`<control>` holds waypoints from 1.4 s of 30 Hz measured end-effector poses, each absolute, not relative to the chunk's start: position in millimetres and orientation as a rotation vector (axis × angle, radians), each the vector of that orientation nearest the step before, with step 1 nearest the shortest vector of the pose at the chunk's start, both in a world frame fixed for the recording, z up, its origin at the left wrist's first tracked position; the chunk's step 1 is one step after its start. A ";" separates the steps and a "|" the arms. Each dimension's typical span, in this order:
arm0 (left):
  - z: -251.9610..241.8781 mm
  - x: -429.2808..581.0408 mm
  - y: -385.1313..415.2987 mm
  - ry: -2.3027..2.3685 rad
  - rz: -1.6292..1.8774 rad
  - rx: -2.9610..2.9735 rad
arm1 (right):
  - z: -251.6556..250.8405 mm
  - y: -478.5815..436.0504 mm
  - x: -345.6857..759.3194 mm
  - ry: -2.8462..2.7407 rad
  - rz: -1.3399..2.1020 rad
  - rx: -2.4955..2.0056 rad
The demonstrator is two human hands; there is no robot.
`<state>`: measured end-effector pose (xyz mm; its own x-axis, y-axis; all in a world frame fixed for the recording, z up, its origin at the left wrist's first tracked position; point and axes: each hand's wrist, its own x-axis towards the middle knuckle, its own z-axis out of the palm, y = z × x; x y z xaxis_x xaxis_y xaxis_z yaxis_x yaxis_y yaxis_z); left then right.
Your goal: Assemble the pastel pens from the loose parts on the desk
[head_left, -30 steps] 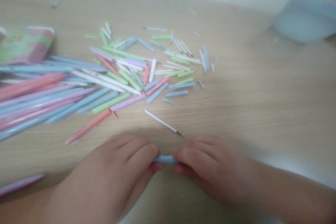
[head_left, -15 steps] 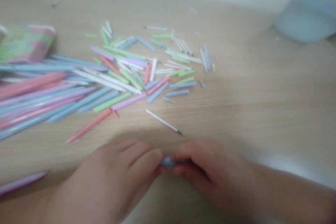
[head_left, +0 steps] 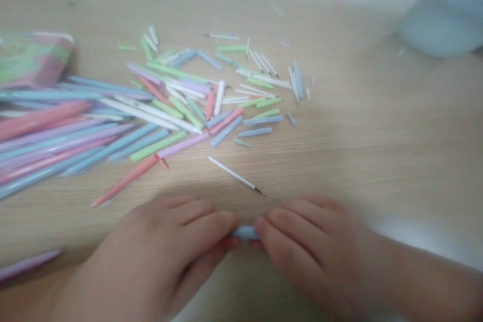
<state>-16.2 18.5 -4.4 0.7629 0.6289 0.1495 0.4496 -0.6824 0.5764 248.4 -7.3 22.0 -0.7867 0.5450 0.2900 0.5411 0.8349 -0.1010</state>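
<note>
Here, gripping a short pale blue piece (head_left: 245,232) from both ends, just nearer the camera than the white refill (head_left: 234,176) with the dark tip. Pinched at one end by the fingers (head_left: 211,224) of the left hand (head_left: 166,251), closed around it, thumb underneath. Pinched at the other end by the fingers (head_left: 279,229) of the right hand (head_left: 305,246), likewise closed on it. Only the middle of the piece on show between the two sets of fingertips. Too blurred to tell whether touching the surface (head_left: 377,151) or held just off it. Both hands apart from the refill.

Left of the refill, nearest: a coral barrel (head_left: 124,181) lying slantwise. Further left and beyond: a broad heap of long pastel barrels (head_left: 68,136) in blue, pink, lilac and green, cut off by the left edge. Directly beyond the refill: a loose scatter of short pieces (head_left: 211,90), green, blue, white and coral, with more thin white refills among them. Far left of the refill, beyond the heap: a striped packet (head_left: 33,58), blurred. Left of the refill and nearer the camera, beside the left forearm: a single lilac barrel (head_left: 30,264). Far right of the refill, at the back by the wall: a pale blue container (head_left: 441,22), well apart from the rest.
</note>
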 end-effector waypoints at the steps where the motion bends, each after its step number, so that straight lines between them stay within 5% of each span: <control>1: -5.4 -16.6 18.5 0.809 0.449 2.440 | 22.3 -8.2 247.7 -2.706 -0.005 -0.831; 10: -5.7 -15.5 19.2 0.834 0.445 2.476 | 17.3 -6.5 241.4 -2.569 0.654 -1.227; 20: -7.1 -14.5 16.7 0.852 0.502 2.517 | 19.0 -7.2 247.5 -2.760 0.098 -0.897; 28: -6.3 -12.7 16.5 0.865 0.478 2.464 | 19.3 -7.2 248.3 -2.463 0.931 -1.294; 36: -4.7 -16.4 16.1 0.863 0.421 2.428 | 18.4 -4.1 258.0 -2.753 0.120 -0.894; 42: -6.1 -13.9 15.9 0.833 0.431 2.496 | 18.8 -6.5 247.8 -2.764 0.277 -1.029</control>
<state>-13.9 15.9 -6.1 0.7664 0.6262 0.1428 0.4785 -0.7050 0.5235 247.8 -6.5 18.8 -0.7446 0.6596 0.1022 0.6263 0.7434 -0.2348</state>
